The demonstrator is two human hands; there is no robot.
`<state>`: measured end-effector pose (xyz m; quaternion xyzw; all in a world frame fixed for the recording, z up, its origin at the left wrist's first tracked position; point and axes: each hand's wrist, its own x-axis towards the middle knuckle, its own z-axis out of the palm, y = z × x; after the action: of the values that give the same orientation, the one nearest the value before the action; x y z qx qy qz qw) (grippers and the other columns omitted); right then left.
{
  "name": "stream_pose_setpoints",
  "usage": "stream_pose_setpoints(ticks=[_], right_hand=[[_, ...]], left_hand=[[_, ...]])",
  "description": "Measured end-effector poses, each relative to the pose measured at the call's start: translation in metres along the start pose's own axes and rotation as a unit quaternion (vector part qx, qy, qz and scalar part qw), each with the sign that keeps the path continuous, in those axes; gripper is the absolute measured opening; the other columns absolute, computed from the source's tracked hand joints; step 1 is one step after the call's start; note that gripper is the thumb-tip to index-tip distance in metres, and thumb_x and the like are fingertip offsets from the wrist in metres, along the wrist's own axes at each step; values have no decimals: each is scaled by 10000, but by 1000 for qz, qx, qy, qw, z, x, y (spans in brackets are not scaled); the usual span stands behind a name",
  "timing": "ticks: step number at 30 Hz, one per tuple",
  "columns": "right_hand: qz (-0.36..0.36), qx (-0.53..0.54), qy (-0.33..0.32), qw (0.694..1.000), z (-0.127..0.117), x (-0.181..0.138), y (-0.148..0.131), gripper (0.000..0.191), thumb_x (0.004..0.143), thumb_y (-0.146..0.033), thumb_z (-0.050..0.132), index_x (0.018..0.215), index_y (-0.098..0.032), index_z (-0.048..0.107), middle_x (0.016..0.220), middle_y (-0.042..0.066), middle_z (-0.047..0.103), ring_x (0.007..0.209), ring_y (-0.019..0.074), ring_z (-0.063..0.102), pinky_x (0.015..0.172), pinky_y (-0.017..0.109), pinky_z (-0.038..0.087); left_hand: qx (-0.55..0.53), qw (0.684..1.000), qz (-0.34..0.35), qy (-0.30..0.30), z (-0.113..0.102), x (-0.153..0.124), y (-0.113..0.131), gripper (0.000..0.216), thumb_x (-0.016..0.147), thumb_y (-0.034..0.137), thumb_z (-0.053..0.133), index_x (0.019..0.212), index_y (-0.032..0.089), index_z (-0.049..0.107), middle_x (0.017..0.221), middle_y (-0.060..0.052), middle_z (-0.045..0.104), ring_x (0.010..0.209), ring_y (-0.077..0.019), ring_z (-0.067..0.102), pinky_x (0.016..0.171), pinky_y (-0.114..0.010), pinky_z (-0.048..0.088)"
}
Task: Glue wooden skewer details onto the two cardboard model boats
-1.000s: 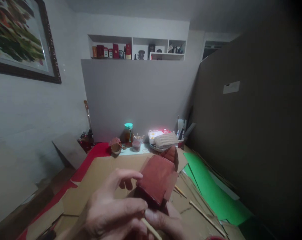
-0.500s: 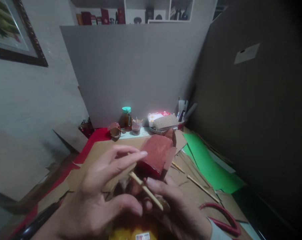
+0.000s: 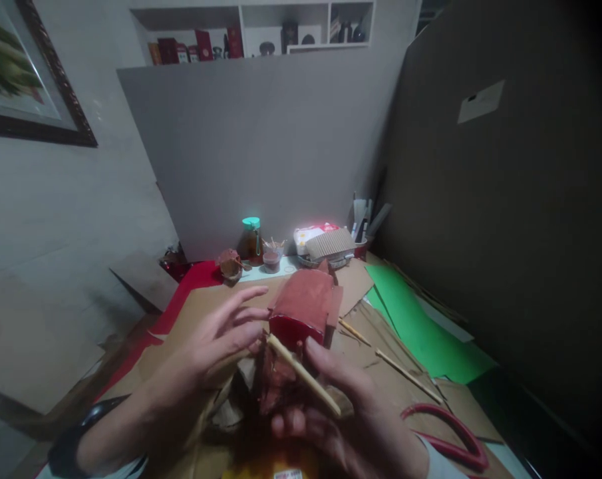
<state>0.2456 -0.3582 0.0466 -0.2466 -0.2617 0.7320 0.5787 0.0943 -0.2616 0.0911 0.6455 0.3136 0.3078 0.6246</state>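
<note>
A small red-brown cardboard model (image 3: 301, 313) with a flat roof is held up over the table. My right hand (image 3: 340, 412) grips its lower part and also pinches a thin wooden stick (image 3: 303, 374) that slants down to the right. My left hand (image 3: 215, 342) is beside the model on its left, fingers stretched out and apart, fingertips touching its side. A dark band sits on my left wrist.
Brown cardboard sheets (image 3: 360, 332) cover the table, with a green sheet (image 3: 420, 326) at right and red scissors (image 3: 450, 439) near my right hand. At the back stand a jar with a teal lid (image 3: 251, 241), small cups, a corrugated roll (image 3: 330, 243). A tall cardboard panel (image 3: 505, 219) walls the right.
The view has tilted down and my hands have moved away from me. My left fingers have spread open beside the model. The stick now points further right.
</note>
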Motion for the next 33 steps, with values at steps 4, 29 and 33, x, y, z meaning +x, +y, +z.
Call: stream_pose_setpoints(ticks=[4,29,33], right_hand=[[-7,-5,-10,1000,0,0,1,469,847,-525,638,1030,-96,690,777,73,681,620,106,621,676,237,496],[-39,-62,-43,996,-3,3,3,472,822,-565,626,893,-113,741,739,77,686,545,100,594,536,206,460],[-6,-76,-79,994,-2,-3,0,597,842,-642,553,840,-75,739,669,83,650,619,127,624,644,238,477]], left_hand=[[-68,996,-44,-45,8,-4,5,609,834,373,659,1394,242,458,1161,-97,708,1119,-300,640,962,-410,455],[-84,994,-5,-70,19,-8,10,841,746,176,731,1477,379,370,1500,-32,497,1387,-325,419,1101,-443,386],[-136,990,-23,-39,21,-14,14,774,779,136,662,1458,391,391,1497,-9,499,1349,-298,478,1061,-391,448]])
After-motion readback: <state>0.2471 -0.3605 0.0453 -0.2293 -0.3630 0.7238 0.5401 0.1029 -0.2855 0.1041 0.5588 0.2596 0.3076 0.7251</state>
